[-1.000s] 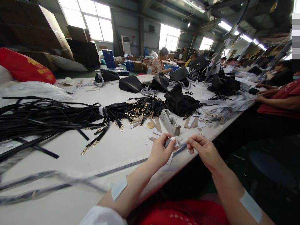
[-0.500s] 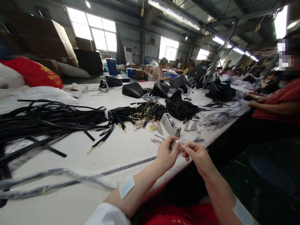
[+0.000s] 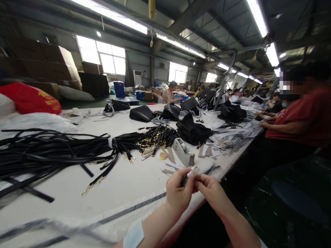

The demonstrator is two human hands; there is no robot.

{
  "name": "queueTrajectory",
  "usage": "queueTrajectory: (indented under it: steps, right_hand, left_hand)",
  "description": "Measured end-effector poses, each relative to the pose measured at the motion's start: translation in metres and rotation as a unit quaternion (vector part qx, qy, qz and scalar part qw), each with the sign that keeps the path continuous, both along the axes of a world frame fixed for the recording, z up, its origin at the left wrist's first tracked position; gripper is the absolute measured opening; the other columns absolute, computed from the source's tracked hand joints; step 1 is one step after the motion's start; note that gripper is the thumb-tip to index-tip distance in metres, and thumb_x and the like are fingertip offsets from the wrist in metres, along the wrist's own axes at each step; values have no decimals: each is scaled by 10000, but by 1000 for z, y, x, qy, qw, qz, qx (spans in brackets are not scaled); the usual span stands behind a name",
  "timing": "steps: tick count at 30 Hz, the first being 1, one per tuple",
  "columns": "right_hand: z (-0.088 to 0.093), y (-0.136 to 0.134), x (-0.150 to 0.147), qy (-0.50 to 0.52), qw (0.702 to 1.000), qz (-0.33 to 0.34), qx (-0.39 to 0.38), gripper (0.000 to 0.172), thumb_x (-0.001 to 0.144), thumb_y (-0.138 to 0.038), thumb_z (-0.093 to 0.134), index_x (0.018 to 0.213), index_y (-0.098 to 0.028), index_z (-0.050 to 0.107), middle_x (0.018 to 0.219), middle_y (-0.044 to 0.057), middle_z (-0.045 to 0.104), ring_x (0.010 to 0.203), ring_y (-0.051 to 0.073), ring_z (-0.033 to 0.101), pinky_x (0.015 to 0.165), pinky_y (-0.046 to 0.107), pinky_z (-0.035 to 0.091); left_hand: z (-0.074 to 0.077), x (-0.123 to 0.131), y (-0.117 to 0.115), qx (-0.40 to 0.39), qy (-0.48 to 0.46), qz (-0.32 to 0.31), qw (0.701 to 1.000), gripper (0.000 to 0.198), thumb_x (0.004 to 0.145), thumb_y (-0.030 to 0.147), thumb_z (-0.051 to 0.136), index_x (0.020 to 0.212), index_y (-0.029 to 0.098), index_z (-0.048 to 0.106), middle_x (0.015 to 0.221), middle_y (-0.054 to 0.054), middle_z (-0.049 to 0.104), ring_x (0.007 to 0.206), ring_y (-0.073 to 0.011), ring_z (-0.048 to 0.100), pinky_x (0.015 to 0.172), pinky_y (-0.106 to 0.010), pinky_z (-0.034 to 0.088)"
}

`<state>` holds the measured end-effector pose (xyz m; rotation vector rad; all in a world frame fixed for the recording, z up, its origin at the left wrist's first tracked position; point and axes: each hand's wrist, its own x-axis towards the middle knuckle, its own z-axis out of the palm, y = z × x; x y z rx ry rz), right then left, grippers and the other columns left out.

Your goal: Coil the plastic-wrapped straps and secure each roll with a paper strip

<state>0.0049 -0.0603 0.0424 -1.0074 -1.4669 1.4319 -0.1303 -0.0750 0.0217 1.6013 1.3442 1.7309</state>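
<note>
My left hand (image 3: 179, 187) is closed around a dark strap (image 3: 137, 206) sleeved in clear plastic. Close beside it, the fingers of my right hand (image 3: 210, 189) are pinched together at the same spot. A crumpled white piece (image 3: 195, 169), perhaps paper or film, pokes up between the fingertips. From my left hand the sleeved strap trails over the table to the lower left. A wrapped end (image 3: 212, 167) with a metal clip lies just past my fingers. What my right fingertips grip is mostly hidden. Behind my hands stands a grey tape dispenser (image 3: 183, 151).
A bundle of black straps (image 3: 64, 148) with gold clips spreads over the white table (image 3: 119, 187). A yellow tape roll (image 3: 163, 156) and card strips (image 3: 170, 155) lie by the dispenser. Black bags (image 3: 193, 129) stand farther back. A person in red (image 3: 297, 120) sits at right.
The view has tilted upward, so table things appear lower. My hands stay together; they have drawn closer, and the white piece now stands up above the fingertips.
</note>
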Motion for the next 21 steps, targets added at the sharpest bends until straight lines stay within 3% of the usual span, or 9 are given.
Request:
queueTrajectory:
  steps: [3,7,9,12,14,17,21]
  right_hand:
    - [4,-4,-3,13,1000,11,26,282,776,-446,732,851,-177,763,691,16,685,641,162,618,642,278,520]
    - [9,-11,-1,-8,998,22,58,288,828,-430,686,929,-173,768,697,21,684,656,165,612,628,265,509]
    - [7,-11,1,-34,997,3,71,266,827,-410,692,873,-159,768,633,14,658,620,160,595,594,252,487]
    - [-1,-9,3,-52,993,-57,91,258,774,-376,746,668,-142,727,553,10,615,555,150,556,543,243,447]
    - [-5,-10,4,-22,992,-80,96,235,732,-339,781,621,-146,705,570,15,624,577,156,558,556,243,447]
    - [-6,-17,7,100,992,-59,51,141,725,-293,769,795,-175,741,748,33,689,729,193,614,684,270,491]
    - [-3,-22,15,190,981,-12,-44,206,755,-340,745,895,-190,723,873,45,695,844,210,626,816,304,489]
  left_hand:
    - [-4,-1,-7,81,30,-5,996,171,850,205,636,1014,238,670,861,-65,724,770,-194,665,718,-292,520]
    - [-3,-3,-11,228,64,-30,971,374,830,69,612,1156,250,595,936,-60,703,805,-167,674,698,-254,553]
    - [-1,0,-12,265,67,-28,962,395,828,45,595,1176,231,583,949,-65,678,811,-159,669,691,-246,562]
    - [1,5,-15,261,65,-29,963,329,833,57,590,1124,210,603,1002,-78,626,826,-155,661,711,-253,566]
    - [0,9,-17,251,60,-39,965,291,837,73,590,1096,203,604,1147,-109,572,829,-145,659,741,-265,566]
    - [-3,13,-19,232,56,-67,969,254,855,83,569,1073,211,597,1289,-127,495,894,-154,660,802,-291,560]
    - [-5,14,-17,170,84,-103,977,192,890,135,535,1035,231,617,1214,-101,549,1017,-198,635,850,-330,538]
